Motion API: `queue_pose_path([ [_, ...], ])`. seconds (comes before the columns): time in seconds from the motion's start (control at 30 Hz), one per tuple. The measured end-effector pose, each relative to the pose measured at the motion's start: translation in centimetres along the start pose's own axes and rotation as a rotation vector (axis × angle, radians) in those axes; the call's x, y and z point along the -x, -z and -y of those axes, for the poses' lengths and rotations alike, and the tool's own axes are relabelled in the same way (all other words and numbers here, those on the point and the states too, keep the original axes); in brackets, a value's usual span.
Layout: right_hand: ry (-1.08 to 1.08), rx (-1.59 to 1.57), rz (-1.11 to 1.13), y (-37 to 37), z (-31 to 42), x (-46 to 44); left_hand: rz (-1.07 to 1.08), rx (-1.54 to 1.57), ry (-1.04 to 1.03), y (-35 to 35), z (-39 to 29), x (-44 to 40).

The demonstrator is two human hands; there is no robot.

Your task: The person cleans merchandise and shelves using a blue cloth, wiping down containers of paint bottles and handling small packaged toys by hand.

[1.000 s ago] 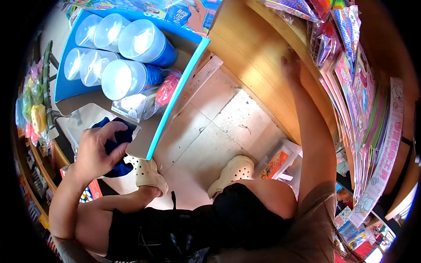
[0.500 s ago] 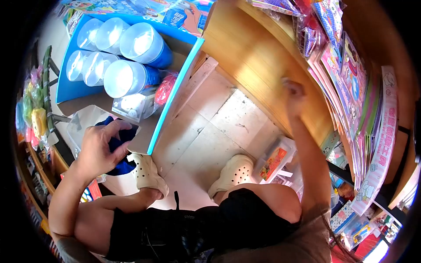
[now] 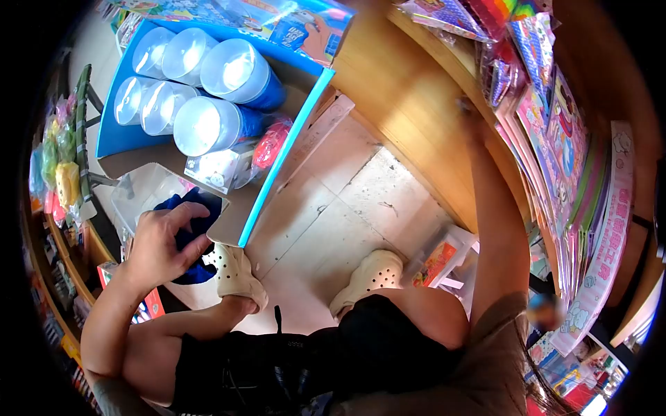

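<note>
My left hand is closed on a dark blue cloth, with thumb and fingers bent around it. It is just below the near corner of a blue cardboard display box. Several clear-topped cups with blue lower parts stand in that box, beside a pink-red wrapped item and a small white box. My right hand reaches out over the curved wooden shelf, close to the upright stack of colourful booklets. Its fingers are dim and smeared, so their grip is unclear.
A clear plastic container is left of the cloth. Bagged toys hang at far left. Glossy packets lie above the booklets. On the floor tiles, a box with an orange label stands near my cream clogs.
My right hand has moved up and farther away along the wooden shelf. The left hand still holds the blue cloth, and the view has shifted slightly.
</note>
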State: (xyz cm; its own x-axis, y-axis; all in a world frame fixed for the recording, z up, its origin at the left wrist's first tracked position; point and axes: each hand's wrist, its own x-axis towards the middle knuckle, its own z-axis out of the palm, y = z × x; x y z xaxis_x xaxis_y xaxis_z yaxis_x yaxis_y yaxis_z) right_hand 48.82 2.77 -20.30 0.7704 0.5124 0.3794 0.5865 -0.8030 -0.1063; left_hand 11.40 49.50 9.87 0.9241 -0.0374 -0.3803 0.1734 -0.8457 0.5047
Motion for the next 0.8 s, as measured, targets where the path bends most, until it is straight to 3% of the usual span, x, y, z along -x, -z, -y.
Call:
queue_pose_path([
  [0.07, 0.052, -0.125, -0.034, 2.0, 4.6, 1.0, 0.005, 0.003, -0.011, 0.2, -0.1, -0.3],
  [0.13, -0.061, -0.289, 0.045, 5.7, 12.6, 2.8, -0.005, 0.003, -0.025, 0.3, 0.0, -0.6],
  [0.17, -0.133, -0.409, 0.201, 7.7, 15.7, 3.9, -0.010, 0.004, -0.034, 0.4, 0.0, -0.7],
  [0.2, -0.118, -0.606, 0.202, 7.4, 17.3, 6.2, -0.009, 0.008, -0.051, 0.5, -0.1, -0.9],
  [0.27, 0.062, -0.848, 0.418, 9.7, 20.4, 8.2, -0.007, 0.013, -0.080, 0.7, -0.2, -1.0],
  [0.3, -0.027, -0.845, 0.424, 10.5, 21.3, 8.4, -0.010, 0.012, -0.086, 0.8, -0.1, -1.1],
  [0.4, -0.350, -0.679, 0.148, 9.7, 19.0, 5.1, -0.009, 0.012, -0.080, 0.4, 0.0, -0.9],
  [0.43, -0.311, -0.619, 0.058, 9.8, 17.6, 3.7, -0.012, 0.015, -0.079, 0.3, 0.0, -0.9],
  [0.47, -0.437, -0.556, 0.109, 10.0, 16.6, 2.3, -0.018, 0.019, -0.081, 0.3, 0.0, -0.9],
  [0.57, -0.302, -0.363, -0.029, 7.7, 15.4, 2.7, -0.024, 0.007, -0.098, 0.6, 0.0, -0.7],
  [0.67, -0.256, -0.491, 0.138, 8.4, 19.9, 5.7, -0.003, -0.002, -0.069, 1.1, -0.4, -0.6],
  [0.73, -0.029, -0.643, 0.321, 8.3, 20.9, 8.8, 0.008, 0.007, -0.061, 1.3, -0.5, -0.8],
  [0.8, -0.174, -0.665, 0.214, 9.0, 21.4, 9.4, 0.011, 0.016, -0.081, 1.1, -0.2, -0.8],
])
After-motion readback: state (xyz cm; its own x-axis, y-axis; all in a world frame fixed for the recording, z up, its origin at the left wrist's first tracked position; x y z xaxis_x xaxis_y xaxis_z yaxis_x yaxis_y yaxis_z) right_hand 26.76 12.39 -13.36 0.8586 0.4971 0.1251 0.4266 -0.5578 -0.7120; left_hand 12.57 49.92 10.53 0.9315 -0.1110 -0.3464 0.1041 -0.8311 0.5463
